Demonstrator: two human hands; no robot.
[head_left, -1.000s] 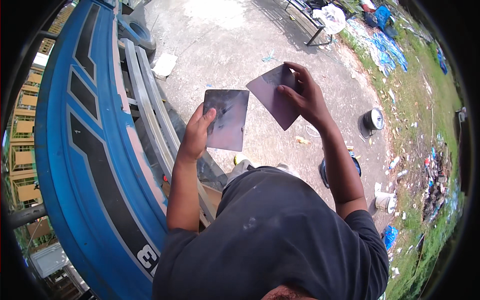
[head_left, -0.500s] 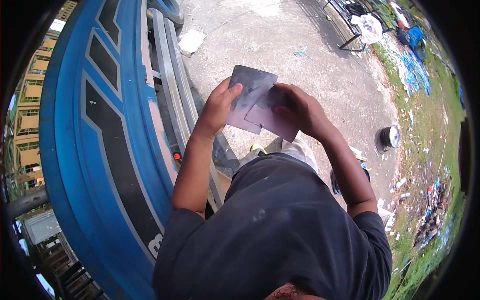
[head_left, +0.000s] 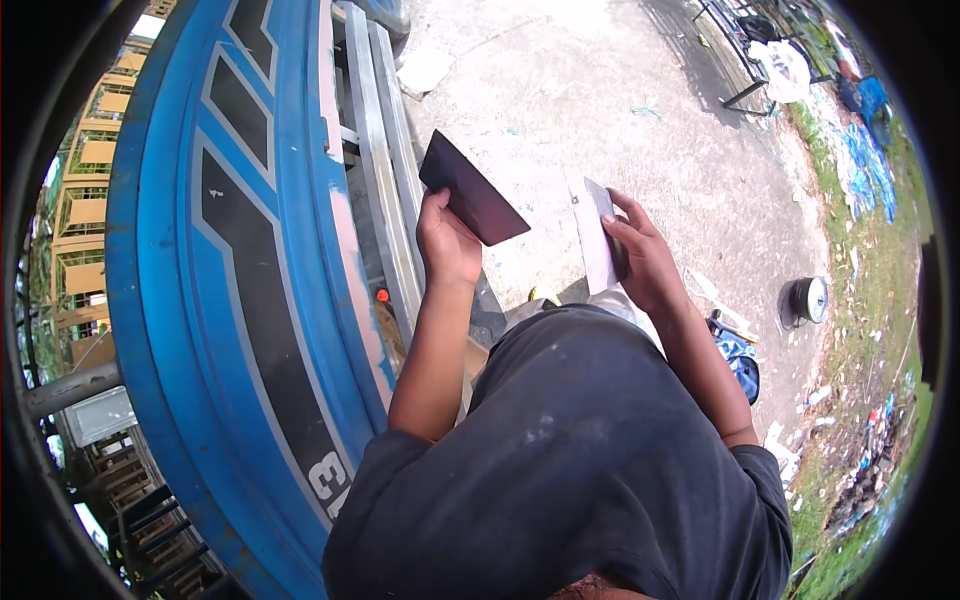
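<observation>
My left hand (head_left: 450, 245) is closed on one edge of a thin, dark rectangular plate (head_left: 472, 192), thumb against its near face. The plate is tilted, its broad dark side showing. Apart from it on the right, my right hand (head_left: 645, 262) grips a second thin plate (head_left: 594, 235), seen almost edge-on. Its left side looks pale pinkish and smeared, with a small dark spot near the top; its right side is grey. The fingers partly cover this plate. Both are held above the ground in front of my body, not touching each other.
Close on my left stands a large blue metal panel (head_left: 165, 300) with dark stripes and pale pink patches along its edge. Metal rails (head_left: 375, 130) run beside it. A spool (head_left: 808, 299) and a blue bag (head_left: 738, 360) lie at right. Litter covers the grass (head_left: 880, 330) beyond the concrete.
My hands have moved apart, and the two plates that overlapped are now separate. The left plate has tipped to show its dark side; the right one has turned nearly edge-on.
</observation>
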